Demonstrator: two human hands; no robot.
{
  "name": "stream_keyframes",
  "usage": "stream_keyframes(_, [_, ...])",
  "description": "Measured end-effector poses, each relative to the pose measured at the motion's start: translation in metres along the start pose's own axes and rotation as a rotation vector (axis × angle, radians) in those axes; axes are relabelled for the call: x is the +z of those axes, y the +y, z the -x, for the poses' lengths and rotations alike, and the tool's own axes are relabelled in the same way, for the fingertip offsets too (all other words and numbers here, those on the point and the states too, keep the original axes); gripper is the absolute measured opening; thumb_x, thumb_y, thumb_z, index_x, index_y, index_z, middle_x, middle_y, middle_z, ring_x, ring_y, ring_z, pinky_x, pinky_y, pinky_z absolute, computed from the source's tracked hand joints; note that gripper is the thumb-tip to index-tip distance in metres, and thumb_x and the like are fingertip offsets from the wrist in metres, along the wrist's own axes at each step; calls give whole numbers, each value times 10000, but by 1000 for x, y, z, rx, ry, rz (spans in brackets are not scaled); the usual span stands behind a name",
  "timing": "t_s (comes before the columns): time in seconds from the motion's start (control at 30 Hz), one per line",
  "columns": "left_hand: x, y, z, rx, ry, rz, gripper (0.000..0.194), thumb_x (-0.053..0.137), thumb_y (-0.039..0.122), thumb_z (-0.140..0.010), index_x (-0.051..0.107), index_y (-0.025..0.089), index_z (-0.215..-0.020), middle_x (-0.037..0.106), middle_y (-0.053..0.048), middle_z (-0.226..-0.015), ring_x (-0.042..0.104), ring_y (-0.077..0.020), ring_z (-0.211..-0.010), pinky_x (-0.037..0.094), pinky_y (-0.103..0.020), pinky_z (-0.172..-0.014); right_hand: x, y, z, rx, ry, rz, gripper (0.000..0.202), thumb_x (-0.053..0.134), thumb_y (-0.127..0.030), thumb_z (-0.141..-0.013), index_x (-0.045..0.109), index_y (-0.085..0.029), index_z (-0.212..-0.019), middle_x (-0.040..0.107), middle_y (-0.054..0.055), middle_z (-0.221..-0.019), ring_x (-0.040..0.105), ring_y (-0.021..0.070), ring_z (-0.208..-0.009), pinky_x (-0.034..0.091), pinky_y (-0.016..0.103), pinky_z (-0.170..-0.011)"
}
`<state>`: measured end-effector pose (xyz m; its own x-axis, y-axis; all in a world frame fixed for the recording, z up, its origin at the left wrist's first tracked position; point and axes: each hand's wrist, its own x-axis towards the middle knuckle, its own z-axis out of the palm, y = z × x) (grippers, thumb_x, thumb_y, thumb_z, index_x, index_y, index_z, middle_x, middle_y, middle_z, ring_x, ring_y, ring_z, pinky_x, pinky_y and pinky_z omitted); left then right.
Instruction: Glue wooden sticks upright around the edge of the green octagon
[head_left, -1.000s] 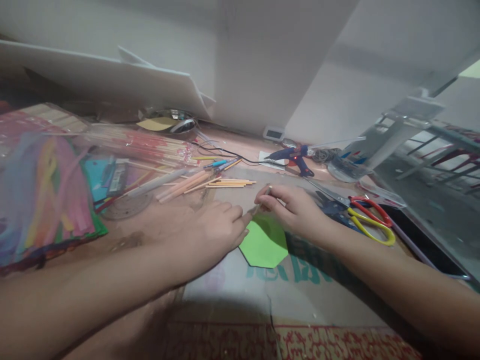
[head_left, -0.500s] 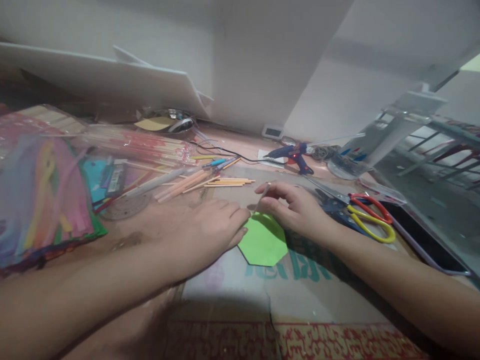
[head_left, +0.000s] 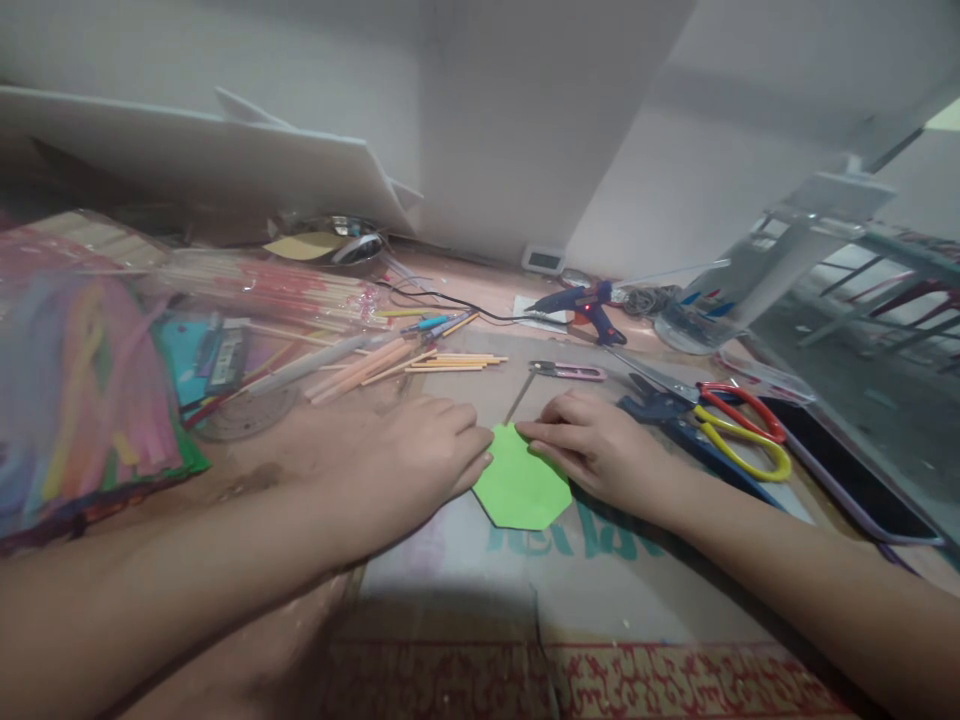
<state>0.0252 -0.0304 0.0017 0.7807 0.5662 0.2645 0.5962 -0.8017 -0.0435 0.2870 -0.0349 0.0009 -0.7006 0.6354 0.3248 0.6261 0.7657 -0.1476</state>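
A bright green eight-sided piece (head_left: 522, 484) lies flat on the cardboard between my hands. A thin stick (head_left: 520, 398) runs up and away from its far edge. My left hand (head_left: 420, 455) has its fingertips pressed on the piece's upper left edge. On the upper right edge rest the fingertips of my right hand (head_left: 600, 448), close to the base of the stick. The fingers of both hands are held together on the piece. Small snips (head_left: 568, 371) with a pink handle lie just beyond my right hand.
Scissors (head_left: 742, 430), blue pliers (head_left: 705, 455) and a phone (head_left: 855, 470) lie at the right. A glue gun (head_left: 581, 305) with a red light sits behind. Sticks (head_left: 457, 362) and bagged pipe cleaners (head_left: 97, 390) are at the left; a clear jug (head_left: 705, 300) stands back right.
My right hand has let go of the stick's upper part and moved down onto the green piece's right edge. The snips now show beyond it. My left hand has hardly moved.
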Motion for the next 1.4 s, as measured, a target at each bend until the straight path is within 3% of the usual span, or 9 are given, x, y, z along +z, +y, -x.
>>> stream_keyframes(0.13, [1,-1,-2,9,-3,-6,236,519,340,-1023,716,243,-1111,675,-26,-855,620,-228,-773,357,-366,-650,1,-2,1,-2,-10,19,290,516,-255,-1034,754,-140,-1151,696,107,-885,623,211,-795,505,333,-683])
stream_keyframes(0.33, [4,-4,-3,-8,-17,60,230,544,336,-1014,726,219,-1091,698,-26,-891,636,-220,-819,388,-358,-698,-16,-1,-14,305,165,-183,257,633,-336,-967,728,-165,-1135,733,64,-875,668,193,-780,535,326,-732])
stream_keyframes(0.43, [4,-4,-2,-23,-23,77,256,506,363,-1031,718,221,-1033,702,-21,-892,640,-229,-838,396,-370,-720,-17,-3,-30,366,127,-302,362,707,-361,-903,711,-169,-1210,729,45,-857,660,188,-751,537,324,-721])
stream_keyframes(0.53, [-1,-2,-3,-44,-58,56,277,497,361,-1028,704,209,-923,710,-30,-883,641,-242,-835,398,-379,-721,-8,-4,-41,402,77,-393,199,715,-306,-891,755,-185,-1044,761,56,-917,673,185,-778,533,320,-727])
stream_keyframes(0.73, [-10,1,-7,-42,-88,68,239,550,306,-999,688,194,-839,705,-39,-837,643,-231,-816,403,-350,-701,6,-2,-43,380,131,-403,126,682,-210,-891,729,-208,-774,746,21,-799,670,176,-782,521,318,-751])
stream_keyframes(1.07, [-5,0,-5,-44,-67,62,262,521,330,-1015,692,198,-866,708,-42,-862,646,-244,-827,426,-370,-718,9,0,-42,335,158,-373,75,691,-197,-898,722,-196,-829,744,33,-832,657,185,-813,502,332,-777])
stream_keyframes(1.27, [-5,-4,-4,-114,-101,180,237,535,354,-999,678,208,-880,706,-30,-862,653,-244,-838,464,-378,-736,-4,-5,-19,341,119,-280,92,600,-255,-956,656,-182,-960,710,55,-878,644,189,-786,517,334,-727])
stream_keyframes(1.33, [-4,-10,-5,-205,-40,271,226,523,367,-992,657,210,-900,694,-28,-839,651,-233,-803,487,-376,-724,-7,-9,-6,272,89,-229,110,558,-253,-985,641,-182,-971,711,71,-916,653,200,-841,527,351,-770])
stream_keyframes(1.4, [-5,-17,-9,-268,128,387,197,505,334,-993,635,202,-1059,710,-51,-949,667,-223,-874,524,-379,-793,-8,-14,5,177,70,-178,128,536,-242,-1002,644,-181,-1037,719,96,-997,658,220,-929,533,383,-836])
